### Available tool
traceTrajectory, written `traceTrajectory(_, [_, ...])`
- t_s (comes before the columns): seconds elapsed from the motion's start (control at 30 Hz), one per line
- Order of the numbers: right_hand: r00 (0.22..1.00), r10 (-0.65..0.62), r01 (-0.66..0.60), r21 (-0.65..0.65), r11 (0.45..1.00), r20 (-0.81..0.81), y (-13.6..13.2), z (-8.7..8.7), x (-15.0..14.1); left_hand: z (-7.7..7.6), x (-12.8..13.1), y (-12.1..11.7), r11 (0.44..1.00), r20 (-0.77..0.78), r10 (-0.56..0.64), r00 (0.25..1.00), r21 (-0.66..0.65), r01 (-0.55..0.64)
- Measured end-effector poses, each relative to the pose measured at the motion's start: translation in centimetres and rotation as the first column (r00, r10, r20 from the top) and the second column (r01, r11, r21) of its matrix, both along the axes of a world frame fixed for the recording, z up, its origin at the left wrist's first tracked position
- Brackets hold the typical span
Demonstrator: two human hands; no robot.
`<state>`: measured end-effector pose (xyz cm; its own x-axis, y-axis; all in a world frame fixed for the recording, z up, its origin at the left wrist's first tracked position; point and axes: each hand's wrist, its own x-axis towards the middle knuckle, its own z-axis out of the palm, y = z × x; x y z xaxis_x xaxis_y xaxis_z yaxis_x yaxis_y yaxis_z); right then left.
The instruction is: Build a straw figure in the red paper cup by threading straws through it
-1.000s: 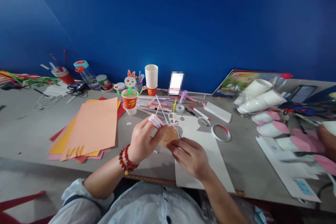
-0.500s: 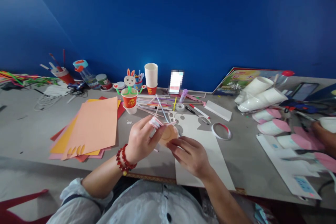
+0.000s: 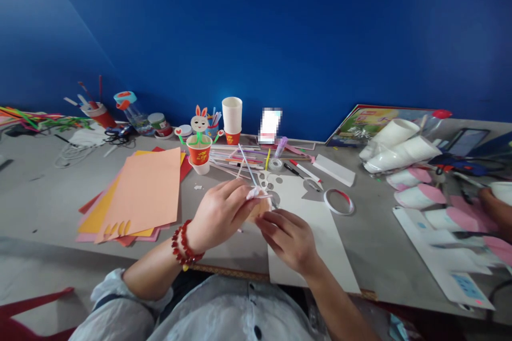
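My left hand [image 3: 222,214], with a red bead bracelet on the wrist, is closed round a small orange paper disc [image 3: 260,206] and a white and pink folded piece [image 3: 254,193] on top of it. My right hand [image 3: 288,238] pinches the disc's lower right edge. Both hands hover over the near middle of the grey table [image 3: 48,197], beside a white sheet of paper [image 3: 312,234] with holes cut in it.
A stack of orange, yellow and red paper [image 3: 140,194] lies left. Behind are a red bunny cup [image 3: 199,152], stacked cups [image 3: 232,120], straws [image 3: 236,160], markers and a tape ring [image 3: 338,201]. White and pink cups [image 3: 400,154] and another person's hand [image 3: 494,205] are at the right.
My left hand has turned its fingers down over the disc, so the white and pink piece now sits lower and closer to my right hand.
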<state>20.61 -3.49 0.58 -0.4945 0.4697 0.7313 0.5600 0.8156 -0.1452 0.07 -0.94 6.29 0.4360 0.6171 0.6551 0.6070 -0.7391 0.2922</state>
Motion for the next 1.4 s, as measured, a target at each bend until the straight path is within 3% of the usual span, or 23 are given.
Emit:
traceTrajectory(0.47, [0.999, -0.021, 0.021, 0.018, 1.0, 0.024, 0.1, -0.2, -0.2, 0.3, -0.4, -0.1, 0.998, 0.021, -0.013, 1.0, -0.069, 0.015])
traceTrajectory(0.63, [0.999, -0.035, 0.034, 0.032, 0.999, 0.025, 0.2, -0.5, -0.7, 0.4, -0.1, 0.0, 0.99, -0.014, 0.052, 0.999, -0.131, -0.053])
traceTrajectory(0.8, [1.0, -0.006, 0.006, 0.04, 0.999, -0.014, 0.3, 0.4, -1.2, 0.3, 0.4, 0.3, 0.989, -0.066, 0.048, 0.997, -0.136, -0.057])
traceTrajectory(0.93, [1.0, -0.007, 0.007, -0.005, 1.0, 0.003, 0.2, 1.3, -1.5, -0.4, 0.6, 0.8, 0.985, 0.033, -0.026, 0.999, -0.167, 0.031])
traceTrajectory(1.1, [0.997, -0.012, 0.01, -0.036, 0.999, -0.07, 0.4, 0.4, -1.1, -2.0, -0.1, 1.6, 0.963, 0.29, -0.077, 0.954, -0.226, 0.147])
traceTrajectory(1.2, [0.987, -0.026, 0.011, -0.092, 0.996, -0.161, 0.5, 0.0, -0.9, -4.0, -0.4, 2.1, 0.874, 0.526, -0.23, 0.819, -0.257, 0.411])
traceTrajectory(1.3, [0.981, -0.057, 0.032, -0.135, 0.99, -0.187, 0.2, 0.2, -1.1, -6.3, -0.3, 2.3, 0.744, 0.638, -0.178, 0.749, -0.412, 0.527])
traceTrajectory(1.4, [0.972, 0.007, -0.039, -0.132, 0.991, -0.235, -0.3, 0.7, -1.2, -7.9, -0.1, 2.4, 0.636, 0.71, -0.129, 0.692, -0.476, 0.607])
